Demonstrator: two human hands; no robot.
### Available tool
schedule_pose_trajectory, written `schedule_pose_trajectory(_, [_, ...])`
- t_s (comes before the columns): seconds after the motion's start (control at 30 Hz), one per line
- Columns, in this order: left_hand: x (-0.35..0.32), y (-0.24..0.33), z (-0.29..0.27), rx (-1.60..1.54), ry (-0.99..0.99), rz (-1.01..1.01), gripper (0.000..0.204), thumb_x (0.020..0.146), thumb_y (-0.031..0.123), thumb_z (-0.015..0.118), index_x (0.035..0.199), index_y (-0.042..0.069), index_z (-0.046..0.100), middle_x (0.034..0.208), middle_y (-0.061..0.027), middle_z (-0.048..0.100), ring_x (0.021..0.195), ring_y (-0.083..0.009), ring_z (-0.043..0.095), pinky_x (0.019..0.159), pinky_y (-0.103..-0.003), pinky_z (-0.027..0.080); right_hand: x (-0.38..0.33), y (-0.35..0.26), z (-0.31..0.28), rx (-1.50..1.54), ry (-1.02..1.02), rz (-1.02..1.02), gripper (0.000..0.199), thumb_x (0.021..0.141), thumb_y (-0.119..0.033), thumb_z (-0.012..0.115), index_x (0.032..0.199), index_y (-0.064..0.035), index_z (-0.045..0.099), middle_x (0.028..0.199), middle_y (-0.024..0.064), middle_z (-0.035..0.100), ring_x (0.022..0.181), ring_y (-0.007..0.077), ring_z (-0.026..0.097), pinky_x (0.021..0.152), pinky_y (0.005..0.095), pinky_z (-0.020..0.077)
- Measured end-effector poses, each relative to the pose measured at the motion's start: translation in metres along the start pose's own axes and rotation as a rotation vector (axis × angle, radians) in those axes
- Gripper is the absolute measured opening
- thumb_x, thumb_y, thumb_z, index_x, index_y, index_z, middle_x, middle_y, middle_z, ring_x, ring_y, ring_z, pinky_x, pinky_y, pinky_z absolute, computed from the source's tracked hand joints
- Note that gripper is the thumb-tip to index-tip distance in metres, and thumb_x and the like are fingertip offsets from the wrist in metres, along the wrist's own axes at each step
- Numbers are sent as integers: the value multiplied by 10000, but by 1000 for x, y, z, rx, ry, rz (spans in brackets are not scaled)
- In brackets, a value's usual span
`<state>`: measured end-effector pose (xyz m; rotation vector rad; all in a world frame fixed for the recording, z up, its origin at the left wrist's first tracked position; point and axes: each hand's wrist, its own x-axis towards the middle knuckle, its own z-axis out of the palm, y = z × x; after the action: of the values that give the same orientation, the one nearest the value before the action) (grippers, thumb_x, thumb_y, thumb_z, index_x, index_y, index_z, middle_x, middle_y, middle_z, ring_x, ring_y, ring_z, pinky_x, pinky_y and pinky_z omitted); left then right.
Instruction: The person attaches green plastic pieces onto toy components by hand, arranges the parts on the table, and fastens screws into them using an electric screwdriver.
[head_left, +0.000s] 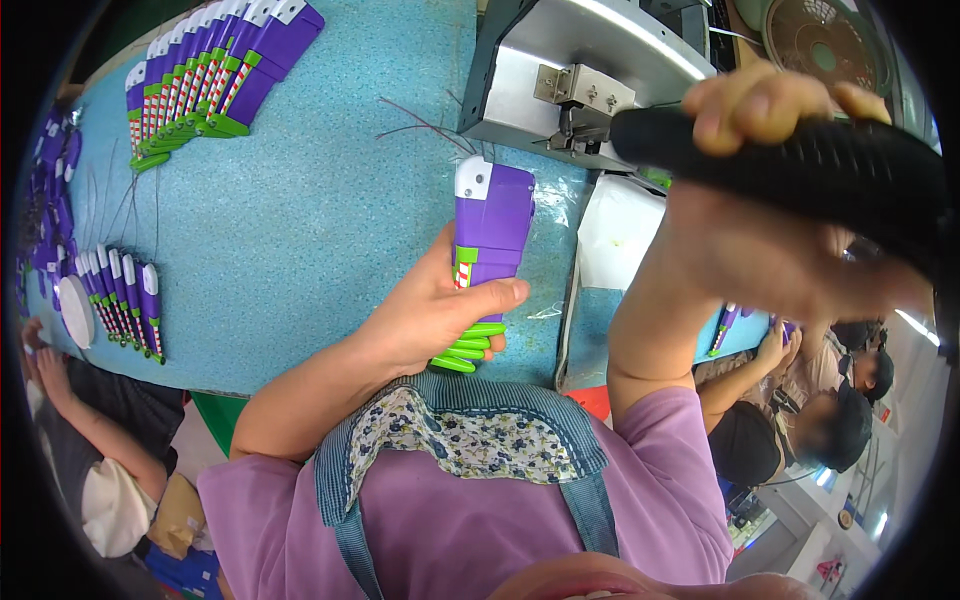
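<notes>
My left hand (435, 305) is closed around a purple plastic toy arm (497, 222) with a white corner, a red-and-white striped strip and green fingers. Screws show in the white corner, and thin wires trail from that end. The thumb lies across the purple shell. My right hand (755, 245), partly blurred, is raised close to the camera. Its fingers wrap round a thick black handheld tool (800, 160) with a ridged grip. The tool's narrower end points left, toward a metal fixture; no bit can be made out.
A metal machine housing (590, 45) with a small bracket fixture (590, 95) stands at the back. White paper (615, 235) lies in a tray. Purple toy arms (215, 75) are lined up at back left, smaller ones (125, 295) at left. Co-workers (800, 420) sit at both sides.
</notes>
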<state>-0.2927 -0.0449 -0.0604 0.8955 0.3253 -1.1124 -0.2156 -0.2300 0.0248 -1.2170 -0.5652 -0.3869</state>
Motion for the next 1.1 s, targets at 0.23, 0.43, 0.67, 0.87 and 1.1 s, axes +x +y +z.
schedule_pose_trajectory(0.23, [-1, 1, -3, -44, 9, 5, 534, 826, 138, 689, 1234, 62, 352, 1047, -103, 582, 570, -154, 589, 462, -297, 500, -14, -4, 4, -143, -186, 4, 969, 762, -852, 261, 1214, -24, 483, 784, 149, 594, 577, 231, 549, 559, 358, 437])
schedule_pose_trajectory(0.43, [-5, 3, -1, -61, 22, 12, 554, 817, 116, 690, 1246, 64, 343, 1064, -104, 577, 578, -155, 593, 468, -296, 501, -32, 3, 33, 0, 17, 97, 1008, 728, -880, 257, 1227, -25, 446, 783, 136, 588, 563, 209, 547, 545, 334, 449])
schedule_pose_trajectory(0.67, [-3, 0, -3, -45, 30, 21, 563, 820, 120, 686, 1255, 60, 333, 1086, -110, 572, 578, -157, 595, 472, -294, 503, -27, 12, 12, -33, -217, 120, 1006, 735, -871, 265, 1224, -9, 441, 799, 150, 587, 571, 215, 547, 543, 338, 455])
schedule_pose_trajectory(0.87, [-3, 7, -2, -74, -11, -38, 519, 827, 143, 687, 1224, 40, 368, 1110, -125, 570, 569, -171, 599, 462, -306, 507, 13, 9, -12, 10, -239, 31, 825, 819, -739, 365, 1225, -26, 448, 875, 159, 614, 726, 288, 606, 745, 385, 479])
schedule_pose_trajectory(1.1, [-5, 8, -2, -127, 4, 6, 458, 824, 136, 691, 1176, 33, 417, 1114, -110, 575, 563, -178, 601, 456, -310, 508, -19, -2, 11, -61, -164, 76, 992, 756, -858, 262, 1259, -23, 449, 827, 146, 591, 631, 224, 550, 596, 360, 435])
